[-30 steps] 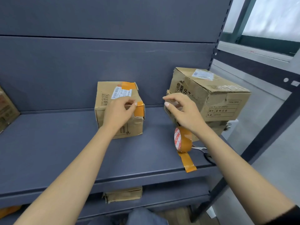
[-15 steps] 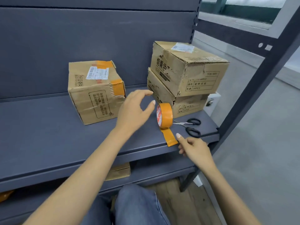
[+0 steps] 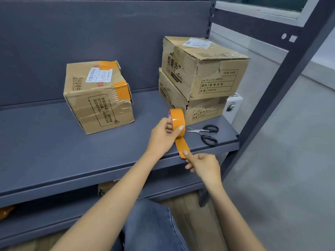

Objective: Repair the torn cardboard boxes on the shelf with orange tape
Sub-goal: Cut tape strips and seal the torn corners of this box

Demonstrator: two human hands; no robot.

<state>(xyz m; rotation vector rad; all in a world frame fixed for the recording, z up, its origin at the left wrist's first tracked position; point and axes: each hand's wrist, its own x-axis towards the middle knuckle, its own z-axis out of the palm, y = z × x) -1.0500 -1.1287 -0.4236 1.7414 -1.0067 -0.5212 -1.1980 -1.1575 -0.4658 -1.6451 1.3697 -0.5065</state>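
- The tape roll (image 3: 177, 118) is orange and stands on edge near the front of the shelf (image 3: 54, 151), just in front of the right-hand stack of boxes.
- The left hand (image 3: 163, 134) grips the roll, thumb across its outer face and fingers curled behind it.
- A loose strip (image 3: 182, 146) of tape runs from the bottom of the roll down toward the shelf's front edge.
- The right hand (image 3: 203, 165) pinches the free end of the strip between thumb and forefinger; its other fingers are curled in.
- The left box (image 3: 97, 100) sits alone on the shelf, well to the left of the roll. It carries two orange tape patches, one on the top by the white label and one over the upper right edge. Its right front edge is crumpled.
- The top box (image 3: 203, 67) rests on the lower box (image 3: 197, 111) at the right end of the shelf; both show torn, ragged corners facing the camera.
- The scissors (image 3: 206, 133), black-handled, lie flat on the shelf just right of the roll, blades pointing toward it.
- A denim-clad knee (image 3: 150, 227) shows below the shelf.
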